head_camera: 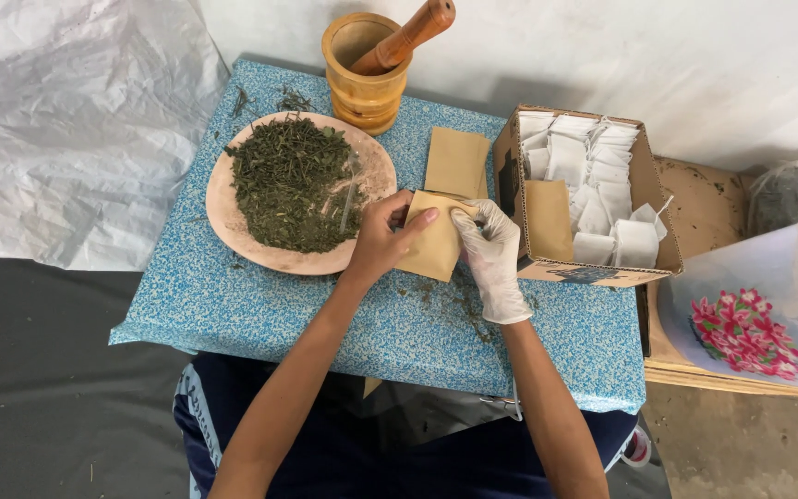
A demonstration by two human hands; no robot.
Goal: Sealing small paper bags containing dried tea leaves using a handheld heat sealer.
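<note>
Head view, looking down on a small tabletop (pixel 233 296) covered in blue speckled sheet.

Both hands meet on one small brown paper envelope (pixel 431 251), lifted just above the tabletop near its middle. Left hand (pixel 382 242), bare, pinches the envelope's upper left edge, thumb laid across the front. Right hand (pixel 493 254), in a thin white glove, holds the upper right corner, fingers curled at the mouth. Both grips are closed on the envelope; I cannot tell whether its mouth is open or whether anything is inside.

Just left, touching distance: a round pinkish plate (pixel 225 214) heaped with dried green herb (pixel 288 180), a clear slim tool or straw (pixel 350 196) lying on the heap. Behind the plate, a wooden mortar (pixel 362 88) with its pestle (pixel 408 35) leaning in it.

A second brown envelope (pixel 457 160) lies flat behind the held one. Right, a cardboard box (pixel 644 185) holds white tea bags (pixel 593 176) with strings, one more brown envelope (pixel 549 220) standing at its near side.

Progress, my reading: herb looks dried and crumbled, plate still full, bags many. Loose flecks (pixel 459 300) scattered under the hands. Packing seems early; most envelopes remain unhandled.
</note>
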